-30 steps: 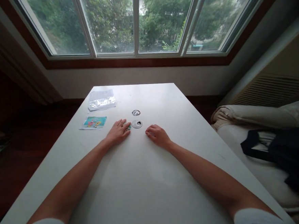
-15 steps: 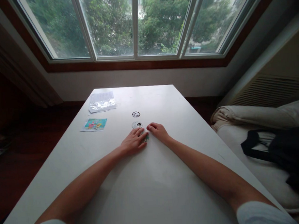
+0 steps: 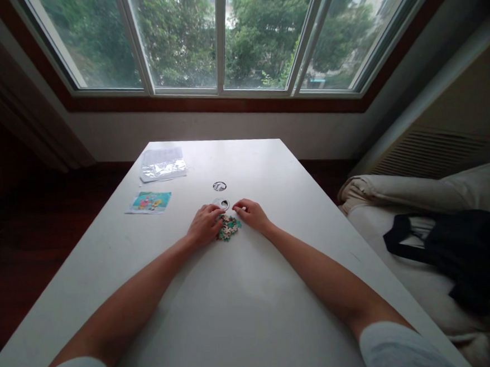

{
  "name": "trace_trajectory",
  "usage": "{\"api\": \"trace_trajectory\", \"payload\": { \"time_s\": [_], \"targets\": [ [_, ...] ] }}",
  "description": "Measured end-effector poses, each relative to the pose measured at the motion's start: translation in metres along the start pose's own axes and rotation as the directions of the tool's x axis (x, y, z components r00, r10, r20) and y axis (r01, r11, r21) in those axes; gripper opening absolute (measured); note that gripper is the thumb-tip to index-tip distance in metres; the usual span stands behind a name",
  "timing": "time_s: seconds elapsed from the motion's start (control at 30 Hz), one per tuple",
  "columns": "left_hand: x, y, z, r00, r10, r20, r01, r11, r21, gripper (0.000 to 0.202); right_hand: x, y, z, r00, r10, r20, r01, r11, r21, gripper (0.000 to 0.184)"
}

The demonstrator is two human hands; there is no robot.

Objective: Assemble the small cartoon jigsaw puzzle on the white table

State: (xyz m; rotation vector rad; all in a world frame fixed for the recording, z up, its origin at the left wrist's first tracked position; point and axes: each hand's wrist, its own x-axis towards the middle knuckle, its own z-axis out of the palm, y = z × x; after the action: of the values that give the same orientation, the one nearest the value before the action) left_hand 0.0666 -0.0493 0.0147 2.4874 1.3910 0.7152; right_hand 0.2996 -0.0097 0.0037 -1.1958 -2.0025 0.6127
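A small heap of jigsaw puzzle pieces [image 3: 230, 227], pale wood and green, lies on the white table [image 3: 236, 301]. My left hand [image 3: 204, 224] rests at the heap's left side, its bent fingers somewhat apart and touching the edge pieces. On the other side, my right hand [image 3: 251, 214] hovers at the heap's upper right with thumb and fingertips drawn together; whether a piece is between them is too small to tell. Just beyond the heap lies a round grey-and-white disc [image 3: 224, 204], partly covered by my left fingers. A second round black-and-white disc [image 3: 219, 186] is farther back.
At the left lies a colourful cartoon picture sheet [image 3: 149, 202]. Behind it is a clear plastic bag [image 3: 163, 164] with papers. A beige couch [image 3: 365, 220] with a dark bag [image 3: 463, 252] on it stands right of the table, and a window [image 3: 222, 94] is beyond the far edge.
My left hand has drawn back to the left, uncovering the puzzle heap. My right hand has stayed close to the heap's upper right. The view has shifted slightly.
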Motion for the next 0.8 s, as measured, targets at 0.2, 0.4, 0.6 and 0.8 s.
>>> {"api": "trace_trajectory", "payload": {
  "time_s": [0.2,0.4,0.6,0.8],
  "targets": [
    [-0.003,-0.009,-0.004,1.000,-0.014,-0.025,0.015,0.999,0.041,0.029,-0.007,-0.005,0.003,0.976,-0.205,0.069,0.212,0.967,-0.141,0.008],
    [-0.003,-0.008,-0.005,1.000,-0.006,-0.025,0.006,1.000,0.024,0.025,-0.011,-0.013,-0.003,0.951,-0.284,0.125,0.302,0.939,-0.162,0.011],
    [-0.003,-0.008,-0.004,1.000,0.013,-0.013,-0.013,1.000,-0.008,0.021,-0.008,-0.003,0.000,0.943,-0.305,0.136,0.311,0.950,-0.032,0.011],
    [-0.003,-0.007,-0.005,1.000,0.011,-0.010,-0.011,0.999,-0.032,0.016,-0.004,-0.003,-0.002,0.953,-0.255,0.166,0.246,0.967,0.071,0.015]
  ]
}}
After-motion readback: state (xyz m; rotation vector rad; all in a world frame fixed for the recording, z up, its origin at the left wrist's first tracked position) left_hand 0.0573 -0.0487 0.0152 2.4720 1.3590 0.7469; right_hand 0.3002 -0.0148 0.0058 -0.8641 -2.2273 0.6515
